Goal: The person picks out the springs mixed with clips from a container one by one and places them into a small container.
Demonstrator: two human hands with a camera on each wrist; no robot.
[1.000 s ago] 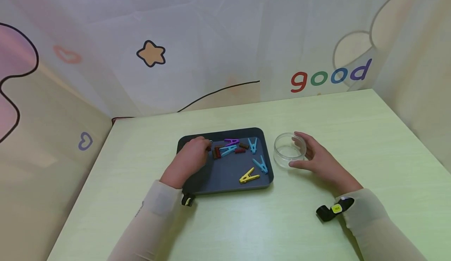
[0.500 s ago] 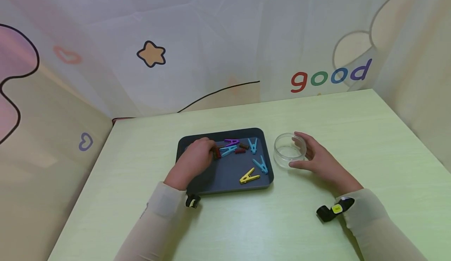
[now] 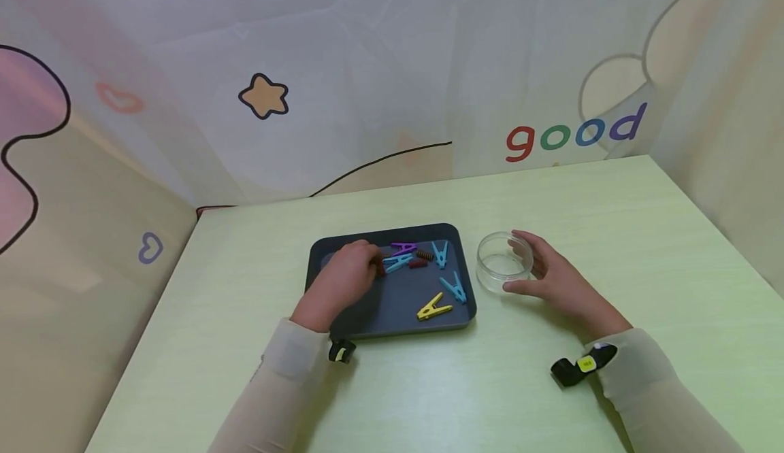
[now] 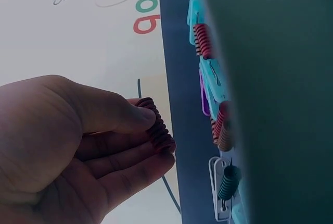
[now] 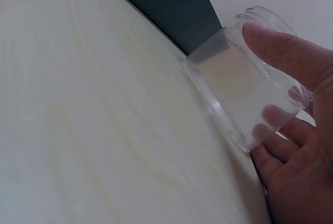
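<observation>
My left hand [image 3: 346,273] is over the left part of the dark grey tray [image 3: 392,317]. In the left wrist view its thumb and fingers pinch a dark red coil spring [image 4: 157,127]. My right hand [image 3: 548,269] grips a clear round jar [image 5: 234,83] at its side, thumb near the rim; the jar stands on the table right of the tray. Near the left fingers lie a blue clothespin [image 3: 398,262], a purple clothespin [image 3: 403,247], a red spring [image 3: 418,263] and a brown spring [image 3: 425,255].
Two more blue clothespins [image 3: 440,254] and a yellow clothespin [image 3: 433,307] lie along the tray's right side. The left wrist view also shows a dark green spring [image 4: 229,182] by a white clothespin [image 4: 213,169]. A printed cloth [image 3: 380,86] backs the pale table [image 3: 392,398].
My left hand has shifted slightly right over the tray, and its fingers now cover the springs there that showed earlier. The right hand and jar have stayed in place.
</observation>
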